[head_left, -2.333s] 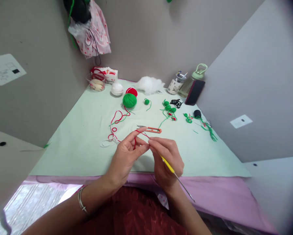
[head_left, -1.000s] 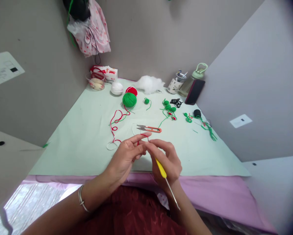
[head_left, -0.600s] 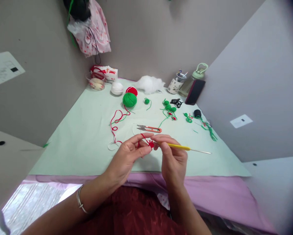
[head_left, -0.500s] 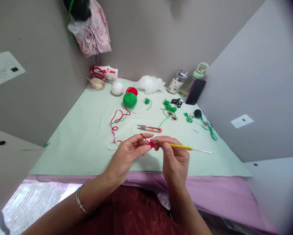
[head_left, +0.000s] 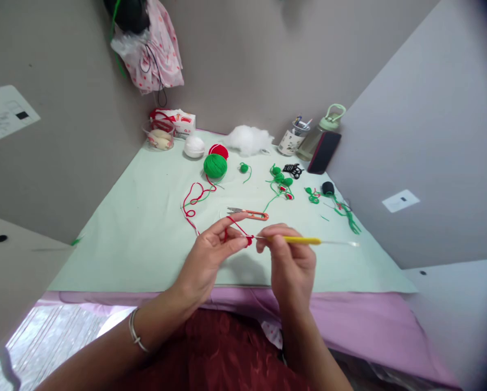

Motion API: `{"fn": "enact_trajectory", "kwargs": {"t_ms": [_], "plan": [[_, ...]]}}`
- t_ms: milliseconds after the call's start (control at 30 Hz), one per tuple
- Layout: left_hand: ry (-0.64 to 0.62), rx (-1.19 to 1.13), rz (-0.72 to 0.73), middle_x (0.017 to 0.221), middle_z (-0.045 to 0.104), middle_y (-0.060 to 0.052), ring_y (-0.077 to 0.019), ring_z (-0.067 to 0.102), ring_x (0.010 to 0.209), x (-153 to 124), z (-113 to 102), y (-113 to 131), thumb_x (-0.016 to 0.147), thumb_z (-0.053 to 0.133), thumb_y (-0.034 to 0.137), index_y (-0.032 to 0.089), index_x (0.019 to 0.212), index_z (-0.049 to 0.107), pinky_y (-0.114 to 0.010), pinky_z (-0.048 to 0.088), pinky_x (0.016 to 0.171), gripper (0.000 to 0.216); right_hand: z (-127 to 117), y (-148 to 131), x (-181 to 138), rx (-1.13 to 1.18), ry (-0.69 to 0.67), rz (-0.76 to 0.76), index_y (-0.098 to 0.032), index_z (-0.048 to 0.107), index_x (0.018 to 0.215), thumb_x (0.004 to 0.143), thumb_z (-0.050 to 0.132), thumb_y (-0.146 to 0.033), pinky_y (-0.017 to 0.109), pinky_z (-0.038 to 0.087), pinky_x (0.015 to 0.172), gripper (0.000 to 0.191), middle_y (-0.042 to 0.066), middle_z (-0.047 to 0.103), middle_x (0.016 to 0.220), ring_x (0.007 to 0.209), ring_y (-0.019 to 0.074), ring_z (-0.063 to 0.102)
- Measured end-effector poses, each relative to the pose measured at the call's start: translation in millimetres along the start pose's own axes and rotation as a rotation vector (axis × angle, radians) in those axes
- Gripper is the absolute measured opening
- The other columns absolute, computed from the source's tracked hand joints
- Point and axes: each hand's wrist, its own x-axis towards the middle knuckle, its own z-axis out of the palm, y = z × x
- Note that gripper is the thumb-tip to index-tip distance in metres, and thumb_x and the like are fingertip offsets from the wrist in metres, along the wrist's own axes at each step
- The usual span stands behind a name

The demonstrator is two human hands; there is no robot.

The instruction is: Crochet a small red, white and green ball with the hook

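Observation:
Between thumb and fingers, my left hand (head_left: 213, 247) pinches a small piece of red crochet (head_left: 249, 240). Red yarn (head_left: 238, 224) runs taut from my raised left index finger down to that piece. A yellow-handled crochet hook (head_left: 302, 240) is gripped in my right hand (head_left: 290, 260), its thin metal shaft reaching left to the red stitches. The hook's other metal end sticks out to the right. Just beyond my fingers lie orange-handled thread snips (head_left: 253, 214). Loose red yarn (head_left: 190, 213) curls on the table to the left, leading toward a green yarn ball (head_left: 215, 166) and a red yarn ball (head_left: 219, 151).
White stuffing (head_left: 249, 140) and a white yarn ball (head_left: 194, 147) sit at the back. Small green crocheted pieces (head_left: 282, 177) lie right of centre. A pen cup (head_left: 292, 139), a bottle (head_left: 316, 138) and a phone (head_left: 325, 153) stand back right. Partition walls flank the table (head_left: 133, 239).
My right hand has drawn slightly right, away from the left fingers, with the hook. My left index finger has shifted left and lifted, and the red yarn is stretched longer.

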Motion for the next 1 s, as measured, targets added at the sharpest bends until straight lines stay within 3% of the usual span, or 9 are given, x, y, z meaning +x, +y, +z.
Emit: {"fn": "enact_trajectory", "kwargs": {"t_ms": [133,233,333,433,567,667,833,900,1000], "plan": [[-0.022,0.078,0.028,0.075,0.065,0.004,-0.0107,0.055,0.074,-4,4,-2,0.081,0.091,0.028,0.025,0.136,0.075,-0.024,0.042,0.076,0.057,6,0,-7,-0.259,-0.017,-0.249,-0.028,0.082,0.11,0.097,0.069,-0.009,0.037,0.061,0.084,0.027,0.007,0.081,0.106,0.096,0.0208,0.075],[-0.059,0.085,-0.059,0.078,0.065,0.003,-0.0087,0.046,0.066,-4,0,0,0.082,0.09,0.032,0.024,0.131,0.078,-0.024,0.031,0.061,0.051,4,0,-7,-0.096,0.008,-0.112,-0.028,0.082,0.108,0.099,0.068,-0.013,0.035,0.061,0.08,0.023,0.005,0.083,0.102,0.09,0.0198,0.076],[-0.087,0.09,-0.098,0.086,0.069,0.0,-0.0097,0.046,0.069,-4,-4,5,0.083,0.087,0.031,0.024,0.126,0.08,-0.025,0.033,0.064,0.044,-2,-1,-2,0.141,-0.033,0.083,-0.025,0.08,0.101,0.104,0.063,-0.025,0.033,0.061,0.069,0.017,0.005,0.083,0.094,0.074,0.0175,0.073],[-0.065,0.097,-0.083,0.081,0.064,0.001,-0.0101,0.045,0.069,-5,-4,8,0.085,0.085,0.03,0.024,0.126,0.081,-0.026,0.036,0.069,0.041,-6,-4,-1,0.128,-0.061,0.082,-0.023,0.077,0.102,0.108,0.054,-0.026,0.032,0.061,0.069,0.023,0.005,0.081,0.093,0.072,0.0166,0.073],[-0.032,0.107,0.002,0.075,0.061,0.003,-0.0099,0.046,0.068,-7,-1,6,0.081,0.089,0.028,0.025,0.129,0.079,-0.024,0.033,0.065,0.049,-4,-3,-10,-0.296,-0.125,-0.256,-0.026,0.075,0.118,0.104,0.057,-0.013,0.034,0.063,0.078,0.026,0.006,0.08,0.102,0.088,0.0188,0.075],[-0.059,0.008,-0.069,0.069,0.056,0.005,-0.007,0.039,0.06,-6,0,3,0.08,0.091,0.03,0.022,0.13,0.078,-0.022,0.033,0.061,0.052,-1,1,-14,-0.5,-0.124,-0.499,-0.028,0.076,0.123,0.098,0.067,-0.01,0.034,0.063,0.079,0.032,0.008,0.078,0.11,0.096,0.0207,0.075],[-0.083,-0.142,-0.197,0.068,0.055,0.007,-0.0013,0.02,0.051,-1,-3,4,0.079,0.092,0.025,0.018,0.112,0.083,-0.021,0.042,0.064,0.035,-2,-1,-7,-0.084,0.016,-0.11,-0.026,0.078,0.105,0.105,0.058,-0.019,0.033,0.059,0.068,0.022,0.004,0.073,0.091,0.074,0.0165,0.068],[-0.067,-0.098,-0.149,0.071,0.058,0.005,-0.0021,0.028,0.052,-2,-2,5,0.078,0.092,0.024,0.02,0.113,0.083,-0.021,0.041,0.064,0.036,-1,-1,-3,0.087,0.018,0.003,-0.026,0.078,0.099,0.106,0.058,-0.023,0.031,0.056,0.064,0.022,0.002,0.073,0.086,0.067,0.0145,0.064],[-0.083,0.03,-0.087,0.079,0.066,0.001,-0.0066,0.045,0.061,-4,-1,4,0.078,0.091,0.027,0.023,0.116,0.084,-0.022,0.034,0.059,0.039,1,-1,0,0.089,-0.026,0.037,-0.026,0.08,0.099,0.104,0.063,-0.023,0.029,0.056,0.065,0.018,0.003,0.077,0.091,0.072,0.0144,0.066]]}}
